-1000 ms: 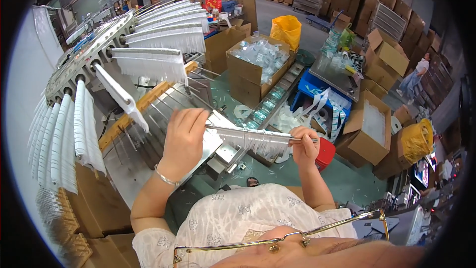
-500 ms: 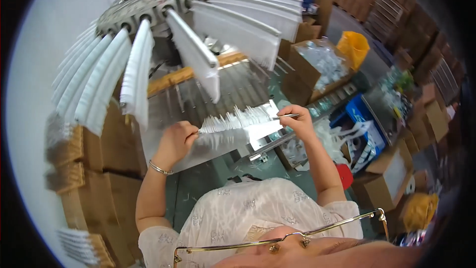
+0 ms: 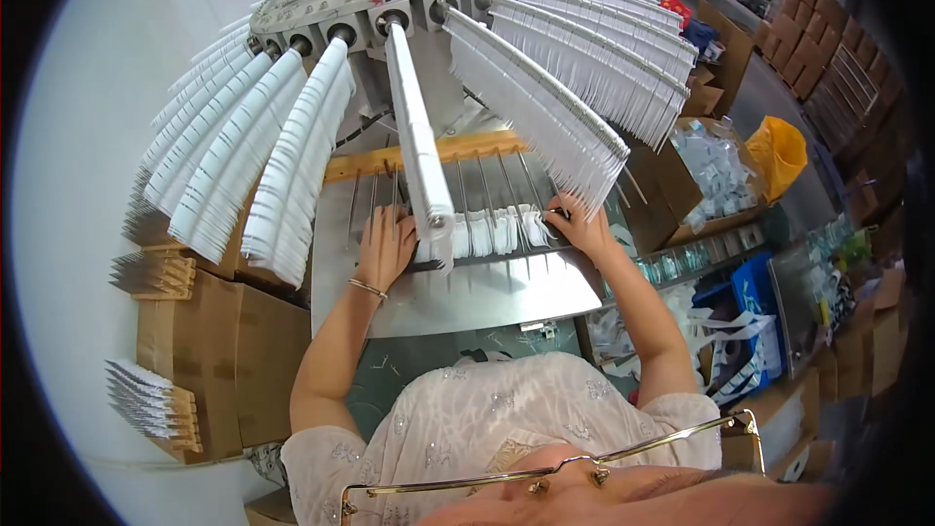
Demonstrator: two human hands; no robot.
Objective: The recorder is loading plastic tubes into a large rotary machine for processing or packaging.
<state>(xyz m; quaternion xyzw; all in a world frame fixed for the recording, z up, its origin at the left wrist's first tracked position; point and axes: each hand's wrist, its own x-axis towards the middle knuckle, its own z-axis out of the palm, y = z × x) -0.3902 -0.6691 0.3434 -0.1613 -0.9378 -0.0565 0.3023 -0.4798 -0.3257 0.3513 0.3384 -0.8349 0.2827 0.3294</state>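
Observation:
A metal rod [image 3: 558,215] threaded with a row of short white strips [image 3: 495,234] lies low over the steel worktop, roughly level from left to right. My right hand [image 3: 586,232] pinches its right end between thumb and fingers. My left hand [image 3: 388,245], a bracelet on its wrist, is closed at the left end; its fingertips and that end are partly hidden. Just above the strips hangs a loaded arm [image 3: 419,141] of the round carousel [image 3: 390,0], covering part of the row. Several thin bare rods [image 3: 502,190] slant over the strips from a wooden bar [image 3: 453,148].
More carousel arms with white strips [image 3: 297,161] fan out left and right, close above my hands. The steel worktop [image 3: 458,302] reaches toward my body. Cardboard boxes [image 3: 239,360] stand at left. At right are a box of clear plastic pieces [image 3: 716,175] and a blue bin [image 3: 760,307].
Both hands have moved the strip-loaded rod forward, from the near part of the worktop to beneath the carousel arms. My view has shifted, and the carousel appears farther right.

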